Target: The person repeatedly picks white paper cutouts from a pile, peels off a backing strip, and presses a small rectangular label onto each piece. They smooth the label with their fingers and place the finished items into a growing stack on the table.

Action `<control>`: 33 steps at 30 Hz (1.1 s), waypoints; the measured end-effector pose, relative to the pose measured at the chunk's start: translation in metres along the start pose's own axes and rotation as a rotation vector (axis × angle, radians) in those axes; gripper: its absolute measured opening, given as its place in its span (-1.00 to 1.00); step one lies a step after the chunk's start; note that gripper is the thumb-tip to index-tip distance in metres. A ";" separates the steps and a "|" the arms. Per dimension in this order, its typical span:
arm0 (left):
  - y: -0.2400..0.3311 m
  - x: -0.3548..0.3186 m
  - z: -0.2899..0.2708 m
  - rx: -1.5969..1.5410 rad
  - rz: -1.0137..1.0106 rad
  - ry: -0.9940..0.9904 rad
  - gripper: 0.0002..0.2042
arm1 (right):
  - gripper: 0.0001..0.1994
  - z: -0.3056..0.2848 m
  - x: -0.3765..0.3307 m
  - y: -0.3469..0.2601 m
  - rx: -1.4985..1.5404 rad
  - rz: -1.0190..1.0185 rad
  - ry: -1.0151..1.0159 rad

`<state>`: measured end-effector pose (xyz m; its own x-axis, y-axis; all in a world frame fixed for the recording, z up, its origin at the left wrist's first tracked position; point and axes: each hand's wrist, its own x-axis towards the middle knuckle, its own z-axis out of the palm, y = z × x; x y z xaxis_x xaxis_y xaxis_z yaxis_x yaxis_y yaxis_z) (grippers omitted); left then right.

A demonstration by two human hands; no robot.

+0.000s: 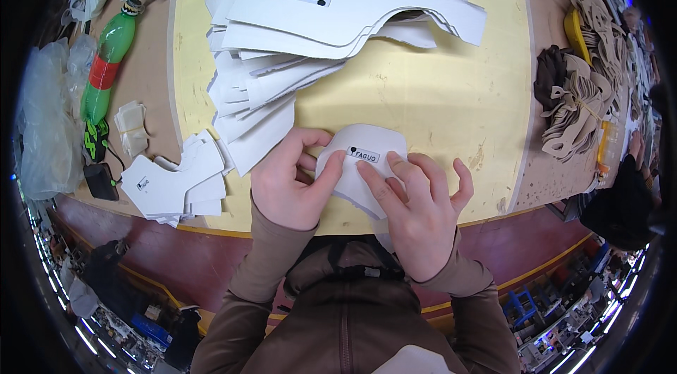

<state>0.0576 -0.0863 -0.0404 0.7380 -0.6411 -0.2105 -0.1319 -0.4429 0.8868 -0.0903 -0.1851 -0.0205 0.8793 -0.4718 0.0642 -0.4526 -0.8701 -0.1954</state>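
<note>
A white cut piece [367, 136] with a curved upper edge lies at the table's front edge, close to my body. It looks like a shoe-upper part. A small rectangular label [362, 155] with a dark border sits on its middle. My left hand [293, 180] pinches the piece at its left side, thumb on top near the label and fingers curled at the edge. My right hand [419, 208] holds the right side, with fingertips pressing beside and just below the label. Whatever lies under the piece is hidden.
A fanned stack of larger white labelled pieces [303, 21] fills the back left; a smaller pile [169, 187] lies front left. Left of these are a green bottle [109, 57], a black box [102, 181] and clear plastic bags [56, 120]. Bundled beige pieces [582, 106] line the right.
</note>
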 end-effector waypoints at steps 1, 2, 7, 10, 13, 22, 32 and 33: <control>-0.002 0.002 0.001 0.000 0.064 0.020 -0.75 | -0.61 0.000 0.000 0.000 -0.001 0.001 0.001; -0.004 0.003 0.002 0.012 0.121 0.039 -0.75 | -0.61 0.000 0.000 0.000 -0.002 0.002 0.002; -0.005 0.003 0.000 0.059 0.107 0.016 -0.74 | -0.60 0.001 0.000 0.001 -0.001 -0.001 0.005; -0.004 0.002 -0.001 0.058 0.084 0.009 -0.74 | -0.57 -0.001 -0.001 0.001 0.015 0.012 -0.016; -0.003 0.002 0.000 0.069 0.083 0.028 -0.76 | -0.52 -0.002 -0.001 -0.001 0.039 0.038 -0.041; -0.005 0.004 0.006 0.054 0.065 0.093 -0.80 | -0.53 -0.003 0.001 -0.001 0.057 0.026 -0.085; -0.002 0.005 0.010 0.055 0.084 0.117 -0.81 | -0.57 -0.006 0.002 -0.004 0.028 0.026 -0.102; 0.000 0.004 0.010 0.095 0.047 0.146 -0.81 | -0.58 -0.006 0.002 -0.004 0.030 0.026 -0.102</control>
<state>0.0537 -0.0955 -0.0455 0.8168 -0.5678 -0.1017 -0.2254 -0.4765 0.8498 -0.0877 -0.1832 -0.0140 0.8786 -0.4758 -0.0410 -0.4721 -0.8524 -0.2249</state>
